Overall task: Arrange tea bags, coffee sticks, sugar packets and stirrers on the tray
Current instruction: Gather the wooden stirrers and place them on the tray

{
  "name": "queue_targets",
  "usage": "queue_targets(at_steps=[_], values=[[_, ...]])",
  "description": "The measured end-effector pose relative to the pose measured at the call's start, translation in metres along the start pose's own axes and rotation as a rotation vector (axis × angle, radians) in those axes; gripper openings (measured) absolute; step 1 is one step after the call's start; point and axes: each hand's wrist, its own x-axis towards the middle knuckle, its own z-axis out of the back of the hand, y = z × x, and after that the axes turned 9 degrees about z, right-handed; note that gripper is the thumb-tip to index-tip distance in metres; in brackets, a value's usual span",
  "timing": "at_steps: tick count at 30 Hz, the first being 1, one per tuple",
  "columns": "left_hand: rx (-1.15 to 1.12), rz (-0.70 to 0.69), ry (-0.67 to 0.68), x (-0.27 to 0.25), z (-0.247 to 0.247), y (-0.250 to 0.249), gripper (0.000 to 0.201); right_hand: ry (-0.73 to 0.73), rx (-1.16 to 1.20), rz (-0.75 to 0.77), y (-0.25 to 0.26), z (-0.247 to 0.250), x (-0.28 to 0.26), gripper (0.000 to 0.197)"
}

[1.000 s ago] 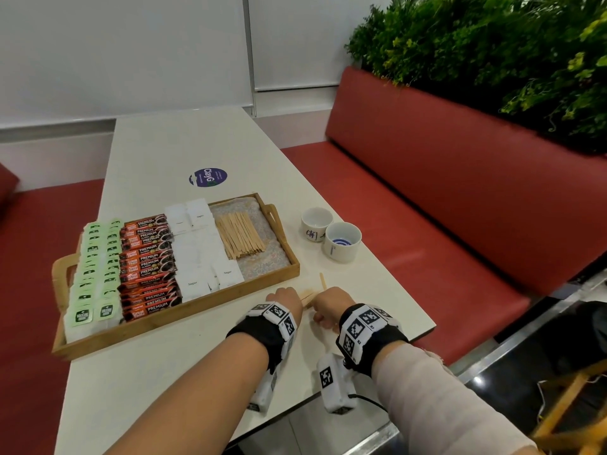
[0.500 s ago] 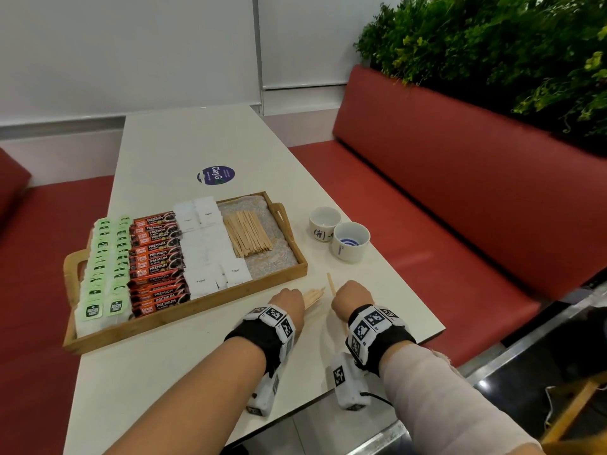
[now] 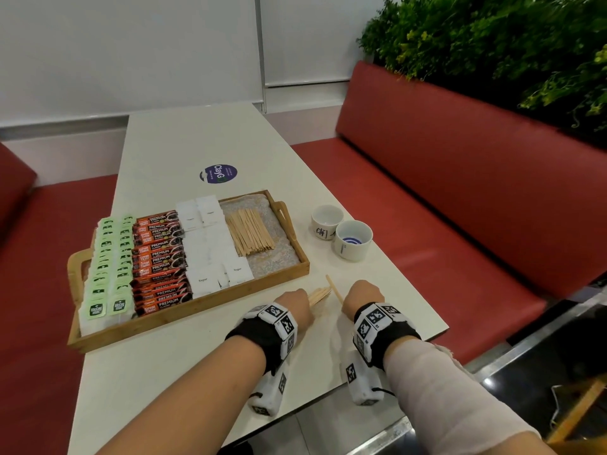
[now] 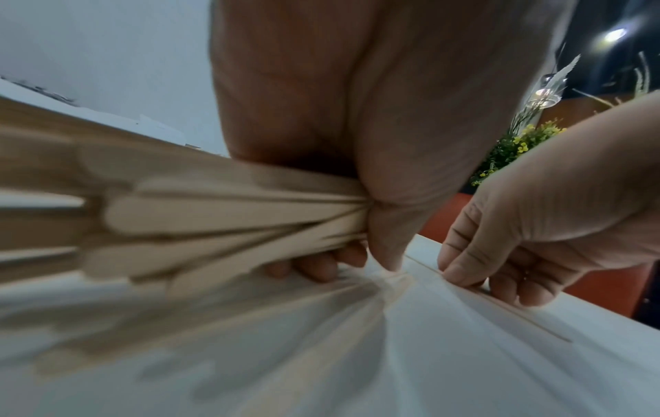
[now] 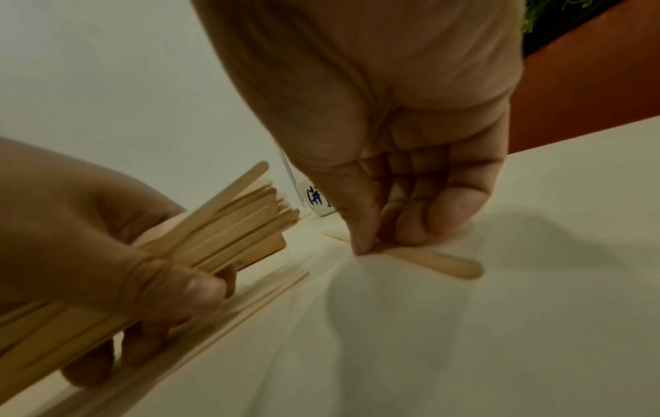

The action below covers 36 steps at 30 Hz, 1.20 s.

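The left hand [image 3: 295,305] still grips a stirrer bundle [image 3: 319,295] just off the tabletop [image 3: 184,372]. The right hand [image 3: 363,295], moved apart from it, now pinches one stirrer [image 5: 434,261] lying flat.

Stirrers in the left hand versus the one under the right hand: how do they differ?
The left hand grips a fanned bundle of stirrers raised off the table; the right hand pinches a single stirrer lying flat on it. Both are plain wood, outside the tray.

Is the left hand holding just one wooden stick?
No, the left hand grips a whole bundle of wooden sticks fanned out past its fingers.
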Motion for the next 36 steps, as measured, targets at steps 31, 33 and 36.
queue_targets(at_steps=[31, 33, 36], values=[[0.349, -0.092, -0.080, -0.002, -0.011, -0.006, 0.027, 0.082, -0.081, 0.125, -0.004, 0.002, -0.010, 0.026], [0.331, -0.105, -0.096, -0.002, -0.013, -0.006, 0.027, 0.102, -0.080, 0.128, -0.005, 0.003, -0.009, 0.026], [0.309, -0.114, -0.103, -0.001, -0.016, -0.004, 0.028, 0.129, -0.062, 0.132, -0.004, 0.007, -0.008, 0.028]])
